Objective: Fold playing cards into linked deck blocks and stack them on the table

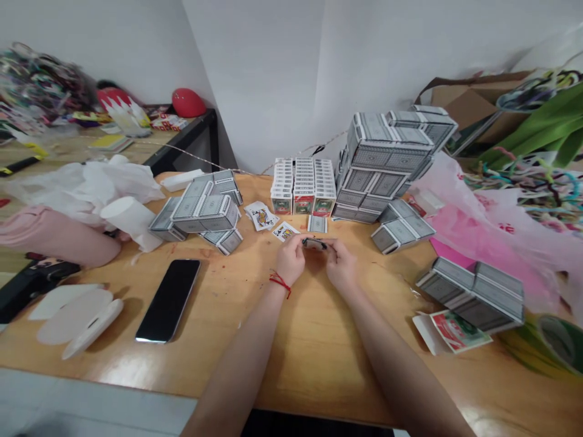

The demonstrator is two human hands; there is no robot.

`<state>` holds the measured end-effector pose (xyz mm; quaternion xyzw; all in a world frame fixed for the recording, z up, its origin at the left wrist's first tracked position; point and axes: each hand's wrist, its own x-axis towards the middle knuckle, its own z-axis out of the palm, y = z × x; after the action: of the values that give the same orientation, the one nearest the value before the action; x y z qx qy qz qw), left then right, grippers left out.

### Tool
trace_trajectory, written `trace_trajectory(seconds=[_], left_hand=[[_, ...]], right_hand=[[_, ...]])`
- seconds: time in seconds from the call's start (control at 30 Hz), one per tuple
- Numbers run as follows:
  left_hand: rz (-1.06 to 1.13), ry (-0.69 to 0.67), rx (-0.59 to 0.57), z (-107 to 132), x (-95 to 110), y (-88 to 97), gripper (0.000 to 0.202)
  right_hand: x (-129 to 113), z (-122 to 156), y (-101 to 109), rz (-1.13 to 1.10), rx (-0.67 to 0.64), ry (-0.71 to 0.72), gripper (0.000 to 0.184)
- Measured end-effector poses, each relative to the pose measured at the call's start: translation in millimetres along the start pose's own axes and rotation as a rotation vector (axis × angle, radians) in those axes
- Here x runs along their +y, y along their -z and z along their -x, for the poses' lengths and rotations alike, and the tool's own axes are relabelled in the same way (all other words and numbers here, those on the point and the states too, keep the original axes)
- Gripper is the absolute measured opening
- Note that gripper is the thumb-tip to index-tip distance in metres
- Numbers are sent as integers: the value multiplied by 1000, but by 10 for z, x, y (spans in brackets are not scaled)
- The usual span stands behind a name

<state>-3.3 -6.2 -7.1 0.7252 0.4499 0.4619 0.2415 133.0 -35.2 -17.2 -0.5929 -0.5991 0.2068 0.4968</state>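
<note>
Both my hands meet over the middle of the wooden table (300, 340), closed on a deck of playing cards (314, 244) held between them. My left hand (290, 260), with a red string at the wrist, grips the deck's left end. My right hand (340, 264) grips its right end. Just beyond the hands lie loose face-up cards (261, 216), another card (285, 231) and a small grey deck (317, 224). Rows of boxed decks (303, 185) stand behind them.
Grey wrapped card bundles are piled at the left (204, 209), at the back right (387, 158) and at the right (473, 294). A black phone (169, 300) lies at the left, white pieces (77, 315) beside it. A pink plastic bag (478, 224) and a flat red carton (455, 332) lie at the right.
</note>
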Motion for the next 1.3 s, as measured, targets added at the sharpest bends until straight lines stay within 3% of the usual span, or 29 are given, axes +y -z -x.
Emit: trace_trajectory(seconds=[0.27, 0.7, 0.97, 1.13, 1.3], left_hand=[[5, -73, 16, -17, 54, -12, 15], [-26, 48, 179, -14, 89, -98, 19], [-28, 66, 164, 33, 24, -78, 20], [30, 82, 126, 13, 34, -56, 21], [329, 235, 111, -12, 34, -118, 30]], right_hand=[[63, -6, -2, 48, 62, 37, 21], [-16, 44, 24, 93, -18, 26, 29], [-31, 30, -7, 107, 7, 38, 30], [-48, 10, -10, -24, 33, -43, 26], [-8, -68, -61, -470, 117, -280, 27]])
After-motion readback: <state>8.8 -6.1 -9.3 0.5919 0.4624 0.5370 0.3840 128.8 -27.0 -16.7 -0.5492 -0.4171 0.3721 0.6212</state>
